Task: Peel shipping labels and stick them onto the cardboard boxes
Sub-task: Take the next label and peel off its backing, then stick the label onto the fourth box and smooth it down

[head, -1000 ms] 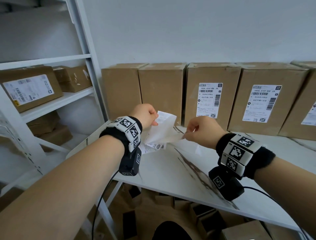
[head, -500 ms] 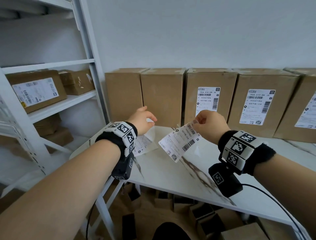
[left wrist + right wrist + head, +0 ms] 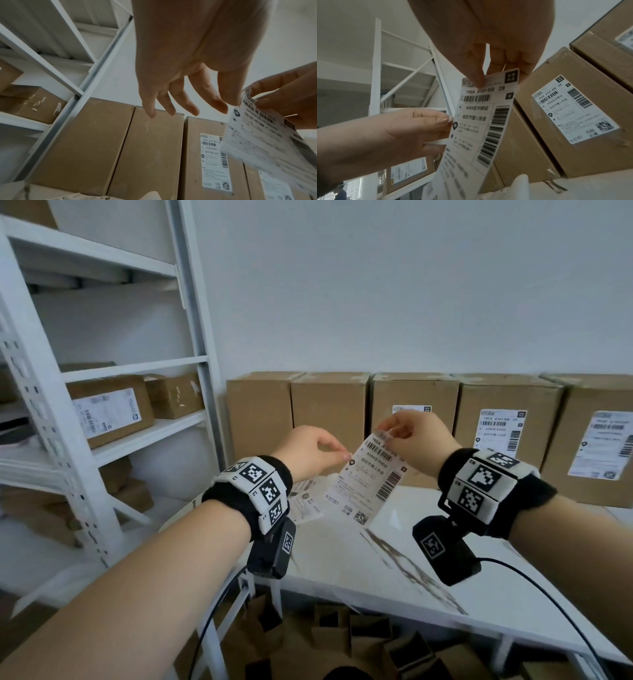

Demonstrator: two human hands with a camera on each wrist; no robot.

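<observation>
I hold a peeled white shipping label (image 3: 370, 484) in the air above the table, printed side towards me. My right hand (image 3: 388, 434) pinches its top edge between thumb and forefinger, clearly seen in the right wrist view on the label (image 3: 479, 121). My left hand (image 3: 344, 454) has nearly straight fingers (image 3: 221, 106), and its thumb and forefinger tips touch the label's left edge. Behind stand two bare cardboard boxes (image 3: 329, 419) and, to their right, three labelled boxes (image 3: 507, 426) against the wall.
The white marbled table (image 3: 394, 570) carries a sheet of labels (image 3: 305, 503) under my left wrist. A white metal shelf (image 3: 144, 436) with a labelled box (image 3: 109, 409) stands at the left. Loose cardboard boxes (image 3: 342, 635) lie on the floor under the table.
The label came off its backing, which my left hand let go of. My right hand lifted the label, and my left hand moved right to touch its edge.
</observation>
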